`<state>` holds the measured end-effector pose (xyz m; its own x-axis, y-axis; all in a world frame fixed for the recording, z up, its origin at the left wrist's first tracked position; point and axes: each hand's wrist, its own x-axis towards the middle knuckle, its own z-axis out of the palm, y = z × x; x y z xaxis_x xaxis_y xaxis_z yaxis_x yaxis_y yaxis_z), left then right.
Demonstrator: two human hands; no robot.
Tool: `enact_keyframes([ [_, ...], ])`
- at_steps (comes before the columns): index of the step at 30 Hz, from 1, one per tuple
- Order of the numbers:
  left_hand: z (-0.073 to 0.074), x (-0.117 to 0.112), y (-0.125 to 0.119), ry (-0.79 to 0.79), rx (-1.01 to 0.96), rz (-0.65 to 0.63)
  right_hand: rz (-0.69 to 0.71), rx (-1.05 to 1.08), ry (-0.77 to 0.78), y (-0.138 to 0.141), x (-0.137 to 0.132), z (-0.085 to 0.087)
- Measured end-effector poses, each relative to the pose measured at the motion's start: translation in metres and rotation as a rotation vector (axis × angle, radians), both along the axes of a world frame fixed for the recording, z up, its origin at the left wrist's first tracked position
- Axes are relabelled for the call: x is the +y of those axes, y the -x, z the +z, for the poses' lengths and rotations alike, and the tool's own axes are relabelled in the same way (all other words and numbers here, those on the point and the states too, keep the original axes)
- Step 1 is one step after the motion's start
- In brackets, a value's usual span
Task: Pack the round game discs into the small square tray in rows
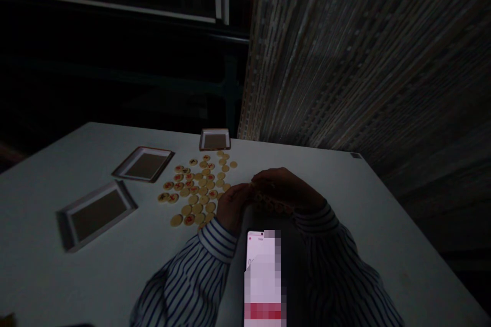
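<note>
Round Chinese chess pieces (pixel 203 190) lie scattered on the white table, several showing red or black characters and others blank side up. My left hand (pixel 233 205) is at their right edge, fingers closed and reaching toward the fingertips of my right hand (pixel 287 186). The right hand arches with its fingers together over more chess pieces (pixel 274 206), which sit in its shadow. Where the fingertips meet it is dark, so whatever is between them is hidden. Below the hands, between my forearms, a lit phone (pixel 263 276) shows a partly blurred screen.
Three shallow trays stand on the white table (pixel 383 235): a near-left tray (pixel 97 214), a middle tray (pixel 143 164) and a far tray (pixel 215 140). A string curtain (pixel 326 51) hangs behind the far right edge. The room is dim.
</note>
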<state>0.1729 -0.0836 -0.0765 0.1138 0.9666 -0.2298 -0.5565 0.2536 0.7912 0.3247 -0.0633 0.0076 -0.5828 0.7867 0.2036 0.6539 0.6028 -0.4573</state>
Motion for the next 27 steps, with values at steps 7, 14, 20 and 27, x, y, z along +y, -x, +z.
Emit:
enact_keyframes([
  [7,0.003,-0.001,0.001,0.038,0.003,0.016,0.024,-0.037,0.013,0.001,-0.001,0.002],
  [14,0.000,0.001,0.000,0.056,-0.026,0.033,0.008,-0.034,-0.007,0.000,0.000,-0.001],
  [20,-0.002,0.002,0.000,0.038,-0.025,0.038,0.008,-0.005,-0.030,-0.003,0.004,-0.009],
  [27,0.000,0.001,0.000,0.037,-0.037,0.033,0.003,0.018,0.009,-0.002,0.003,-0.009],
])
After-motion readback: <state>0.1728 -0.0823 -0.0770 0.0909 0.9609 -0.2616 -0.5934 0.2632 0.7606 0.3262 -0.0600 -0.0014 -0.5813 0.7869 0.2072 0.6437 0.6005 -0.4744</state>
